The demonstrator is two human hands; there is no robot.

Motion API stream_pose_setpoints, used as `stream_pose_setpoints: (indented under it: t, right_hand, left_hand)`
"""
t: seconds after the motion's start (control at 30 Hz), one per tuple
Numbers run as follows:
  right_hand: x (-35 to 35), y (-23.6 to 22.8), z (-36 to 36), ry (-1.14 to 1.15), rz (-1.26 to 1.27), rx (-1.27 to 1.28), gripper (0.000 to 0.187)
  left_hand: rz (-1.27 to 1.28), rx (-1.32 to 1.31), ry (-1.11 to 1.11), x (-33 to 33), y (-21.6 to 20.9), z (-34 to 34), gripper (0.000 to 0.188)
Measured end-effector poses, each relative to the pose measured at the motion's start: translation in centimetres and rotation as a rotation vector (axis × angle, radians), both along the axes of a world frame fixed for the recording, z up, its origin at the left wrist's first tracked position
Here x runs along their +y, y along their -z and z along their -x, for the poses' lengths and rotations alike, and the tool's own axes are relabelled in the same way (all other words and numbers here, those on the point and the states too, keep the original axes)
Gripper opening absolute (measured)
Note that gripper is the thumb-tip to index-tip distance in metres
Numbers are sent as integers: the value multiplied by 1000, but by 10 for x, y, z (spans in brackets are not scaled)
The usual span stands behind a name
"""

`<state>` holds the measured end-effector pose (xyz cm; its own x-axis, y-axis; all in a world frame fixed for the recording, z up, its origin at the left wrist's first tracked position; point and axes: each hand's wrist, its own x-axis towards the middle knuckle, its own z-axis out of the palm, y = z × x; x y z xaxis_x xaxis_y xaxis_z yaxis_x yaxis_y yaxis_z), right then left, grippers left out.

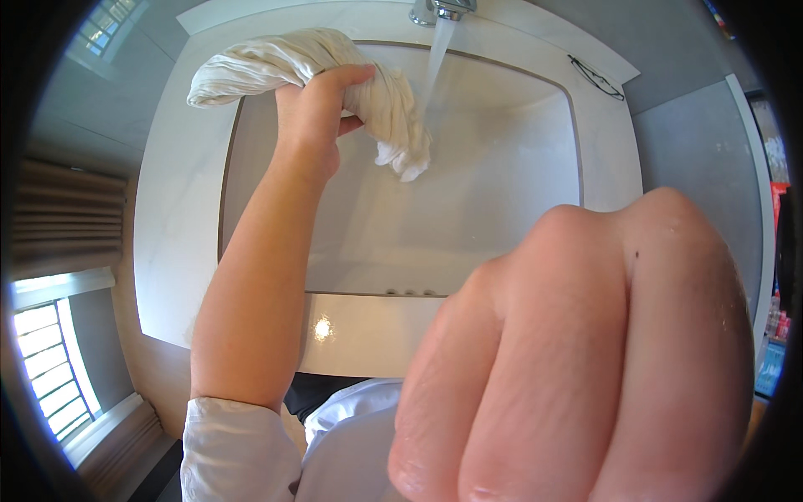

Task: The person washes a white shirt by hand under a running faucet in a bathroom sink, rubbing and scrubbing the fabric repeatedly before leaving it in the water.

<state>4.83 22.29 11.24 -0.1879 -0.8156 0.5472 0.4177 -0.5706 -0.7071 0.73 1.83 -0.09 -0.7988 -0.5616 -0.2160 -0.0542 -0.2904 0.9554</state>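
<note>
The left hand (316,113) has its fingers wrapped round a bunched cloth (259,65) over the sink (468,243); the right hand (577,351) is curled, contents hidden. Rinsing, I'd guess; wetting it calls for shifting rightward, under the water (439,50).

The sink (452,243) is set into the bench (180,234), the faucet (454,8) behind it, glasses (596,78) on the bench past its back right corner. Across its back left corner is the cloth (268,63), in the left hand (314,113); the right hand (577,351) hides its front right.
</note>
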Motion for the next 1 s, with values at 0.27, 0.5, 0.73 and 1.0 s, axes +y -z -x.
stream_pose_setpoints:
  t: [0.27, 0.5, 0.73, 1.0]
  right_hand:
    - [2, -4, 3, -5, 5, 1, 12]
    - [0, 2, 0, -25, 8, 14, 12]
    - [-4, 2, 4, -41, -1, 35, 12]
    - [-4, 3, 3, -50, 5, 42, 11]
  left_hand:
    - [-7, 9, 3, 1, 1, 1, 46]
    - [-54, 2, 39, -7, 2, -1, 58]
    - [-67, -26, 50, -7, 3, 2, 59]
    - [-67, -7, 51, -4, 0, 1, 60]
